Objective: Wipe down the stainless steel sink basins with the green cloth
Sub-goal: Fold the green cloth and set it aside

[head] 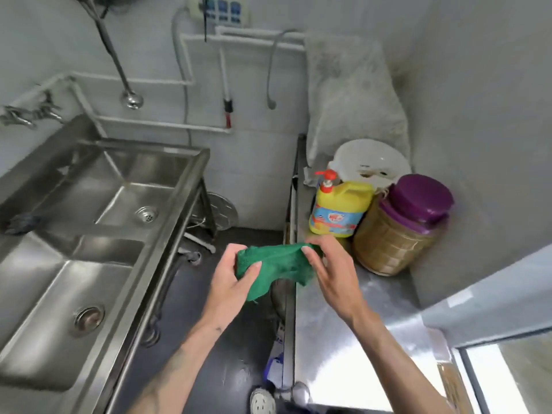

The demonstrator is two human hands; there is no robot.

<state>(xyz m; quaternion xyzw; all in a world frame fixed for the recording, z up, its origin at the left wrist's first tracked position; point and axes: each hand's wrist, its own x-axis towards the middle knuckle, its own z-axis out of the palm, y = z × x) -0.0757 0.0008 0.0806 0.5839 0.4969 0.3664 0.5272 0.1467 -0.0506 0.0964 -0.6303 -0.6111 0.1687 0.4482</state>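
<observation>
Both hands hold the green cloth stretched between them in the air, over the gap between the sink unit and the steel counter. My left hand pinches its left end and my right hand grips its right end. The stainless steel sink unit stands at the left, apart from the cloth. It has a far basin with a small strainer drain and a near basin with a larger drain.
On the steel counter at the right stand a yellow detergent bottle, a purple-lidded jar and a white basin. A dark rag lies on the sink's left rim. Pipes and a tap run along the wall.
</observation>
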